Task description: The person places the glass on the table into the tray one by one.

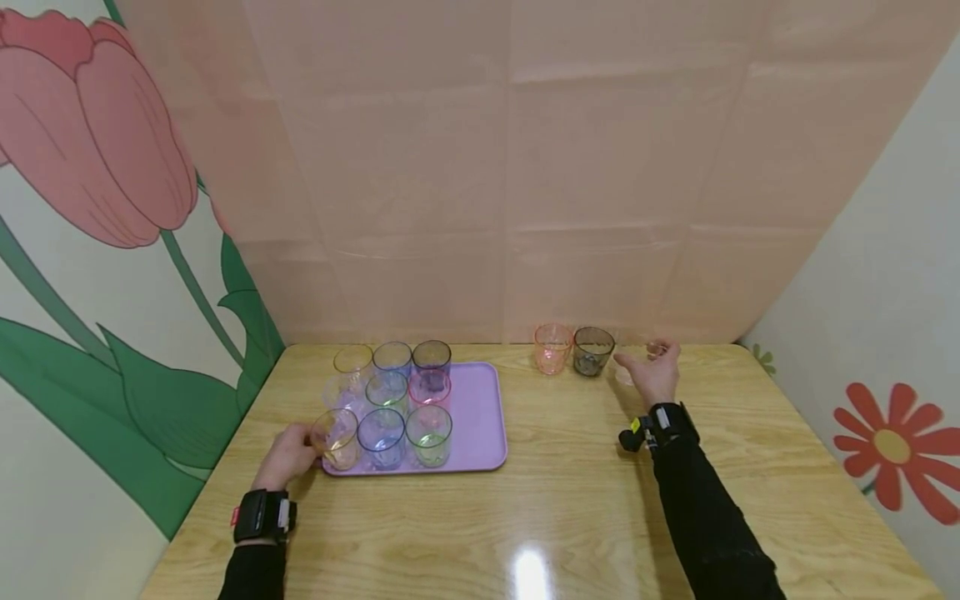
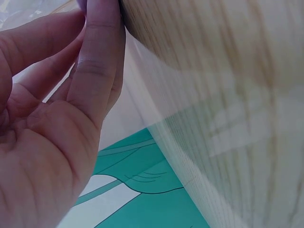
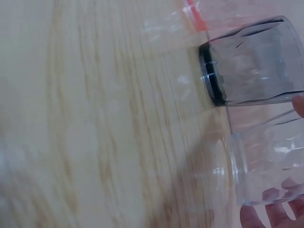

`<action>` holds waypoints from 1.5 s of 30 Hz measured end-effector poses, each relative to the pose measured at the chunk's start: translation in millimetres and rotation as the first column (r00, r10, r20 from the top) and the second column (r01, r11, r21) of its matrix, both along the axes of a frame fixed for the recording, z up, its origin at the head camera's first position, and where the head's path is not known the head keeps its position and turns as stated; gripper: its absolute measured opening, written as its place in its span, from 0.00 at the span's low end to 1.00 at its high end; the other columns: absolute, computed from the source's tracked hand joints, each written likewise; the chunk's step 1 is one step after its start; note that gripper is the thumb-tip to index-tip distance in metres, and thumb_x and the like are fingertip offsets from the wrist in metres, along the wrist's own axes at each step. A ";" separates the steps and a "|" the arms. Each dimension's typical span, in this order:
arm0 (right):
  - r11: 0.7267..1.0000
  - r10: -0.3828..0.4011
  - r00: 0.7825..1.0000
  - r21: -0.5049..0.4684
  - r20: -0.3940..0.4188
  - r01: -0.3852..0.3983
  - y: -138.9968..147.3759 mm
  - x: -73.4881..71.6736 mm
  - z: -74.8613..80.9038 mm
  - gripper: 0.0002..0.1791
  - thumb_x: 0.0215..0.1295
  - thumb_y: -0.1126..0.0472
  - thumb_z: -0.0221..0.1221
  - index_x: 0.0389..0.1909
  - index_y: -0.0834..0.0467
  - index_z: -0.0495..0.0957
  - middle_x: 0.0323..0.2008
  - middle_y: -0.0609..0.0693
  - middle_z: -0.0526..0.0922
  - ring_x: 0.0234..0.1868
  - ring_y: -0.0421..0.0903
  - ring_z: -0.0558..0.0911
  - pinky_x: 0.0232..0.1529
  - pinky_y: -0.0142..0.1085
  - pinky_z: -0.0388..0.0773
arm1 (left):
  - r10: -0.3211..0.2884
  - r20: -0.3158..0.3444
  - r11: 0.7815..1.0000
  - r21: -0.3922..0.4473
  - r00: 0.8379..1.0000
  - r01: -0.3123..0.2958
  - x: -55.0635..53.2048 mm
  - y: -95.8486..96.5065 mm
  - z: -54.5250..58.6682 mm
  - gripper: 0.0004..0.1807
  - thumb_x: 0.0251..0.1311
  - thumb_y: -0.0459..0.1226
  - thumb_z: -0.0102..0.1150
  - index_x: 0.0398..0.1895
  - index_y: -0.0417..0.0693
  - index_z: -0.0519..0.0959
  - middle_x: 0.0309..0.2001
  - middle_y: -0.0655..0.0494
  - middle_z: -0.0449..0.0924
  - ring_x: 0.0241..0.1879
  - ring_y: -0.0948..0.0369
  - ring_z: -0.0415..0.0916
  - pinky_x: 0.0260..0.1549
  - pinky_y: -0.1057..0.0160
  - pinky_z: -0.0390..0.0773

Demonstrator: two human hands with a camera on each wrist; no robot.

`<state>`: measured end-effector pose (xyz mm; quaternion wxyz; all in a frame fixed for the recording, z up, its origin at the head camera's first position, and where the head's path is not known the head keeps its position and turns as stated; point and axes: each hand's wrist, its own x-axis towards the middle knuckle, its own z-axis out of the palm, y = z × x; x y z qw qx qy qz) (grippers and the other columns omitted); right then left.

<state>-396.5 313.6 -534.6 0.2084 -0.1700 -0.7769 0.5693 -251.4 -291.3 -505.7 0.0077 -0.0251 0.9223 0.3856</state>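
My left hand (image 1: 286, 455) is at the front left corner of a purple tray (image 1: 480, 417), beside a yellow-tinted glass (image 1: 337, 442). In the left wrist view, its thumb and fingers (image 2: 97, 61) meet at a small purple edge, mostly cut off by the frame. Rows of tinted glasses stand on the tray, among them a blue one (image 1: 382, 437) and a green one (image 1: 430, 436). At the back right my right hand (image 1: 654, 375) grips a clear glass (image 3: 266, 161). Its base is at or just above the table; I cannot tell which.
Left of the clear glass stand a dark grey glass (image 1: 593, 353) and an orange-pink glass (image 1: 552, 350), near the back edge of the wooden table (image 1: 585, 500). A pinkish sheet (image 1: 480, 208) rises behind the table. Painted walls flank it on both sides.
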 end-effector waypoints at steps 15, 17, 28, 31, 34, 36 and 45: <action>0.987 -0.107 0.988 -0.133 -0.113 0.091 -18.8 15.7 17.8 0.48 0.53 0.50 0.76 0.69 0.56 0.60 0.61 0.55 0.66 0.56 0.49 0.71 0.48 0.34 0.69 | 0.010 0.027 1.000 0.016 1.000 -0.011 2.2 0.6 -1.4 0.09 0.56 0.21 0.52 0.22 0.40 0.73 0.33 0.49 0.77 0.33 0.55 0.74 0.30 0.62 0.75; 0.984 -0.093 0.985 -0.162 -0.146 0.069 -22.0 16.0 21.2 0.47 0.54 0.50 0.75 0.69 0.54 0.59 0.63 0.55 0.69 0.59 0.51 0.72 0.50 0.34 0.70 | 0.010 0.020 1.000 0.018 1.000 -0.010 1.8 0.7 -1.6 0.09 0.55 0.21 0.52 0.23 0.40 0.73 0.33 0.49 0.77 0.33 0.55 0.74 0.30 0.62 0.75; 0.970 0.027 0.948 -0.220 -0.318 -0.102 -51.6 22.4 43.6 0.44 0.55 0.54 0.75 0.66 0.55 0.59 0.61 0.59 0.73 0.56 0.49 0.75 0.53 0.33 0.72 | 0.005 0.014 1.000 0.012 1.000 -0.005 2.2 1.6 0.1 0.09 0.56 0.21 0.52 0.23 0.40 0.74 0.32 0.49 0.77 0.32 0.55 0.74 0.29 0.62 0.75; 0.965 0.071 0.939 -0.215 -0.336 -0.150 -62.0 25.0 49.3 0.46 0.55 0.57 0.75 0.68 0.59 0.58 0.60 0.58 0.73 0.55 0.49 0.76 0.52 0.33 0.73 | 0.001 0.006 1.000 0.002 1.000 -0.001 2.3 1.6 0.3 0.09 0.56 0.21 0.52 0.23 0.40 0.74 0.32 0.49 0.77 0.32 0.55 0.74 0.29 0.62 0.74; 0.963 0.104 0.929 -0.197 -0.356 -0.183 -73.0 26.3 53.1 0.45 0.55 0.59 0.75 0.67 0.60 0.58 0.58 0.56 0.74 0.55 0.47 0.77 0.51 0.31 0.74 | 0.000 0.003 1.000 -0.005 1.000 0.000 2.3 1.7 0.3 0.09 0.56 0.22 0.52 0.22 0.40 0.74 0.31 0.49 0.77 0.31 0.56 0.73 0.29 0.62 0.74; 0.961 0.125 0.919 -0.186 -0.374 -0.206 -80.6 26.3 54.6 0.42 0.55 0.60 0.75 0.64 0.58 0.59 0.57 0.55 0.74 0.54 0.46 0.77 0.50 0.31 0.75 | 0.000 0.005 1.000 -0.002 1.000 0.000 2.2 1.7 0.2 0.09 0.56 0.22 0.51 0.22 0.40 0.74 0.31 0.50 0.77 0.31 0.56 0.73 0.29 0.62 0.74; 0.946 0.260 0.891 -0.086 -0.372 -0.312 -123.3 30.3 53.8 0.41 0.57 0.56 0.74 0.64 0.59 0.60 0.58 0.61 0.73 0.54 0.55 0.75 0.49 0.30 0.74 | -0.001 -0.002 1.000 -0.007 1.000 0.001 2.2 1.1 1.8 0.09 0.56 0.22 0.52 0.22 0.40 0.75 0.30 0.50 0.77 0.30 0.56 0.73 0.29 0.62 0.74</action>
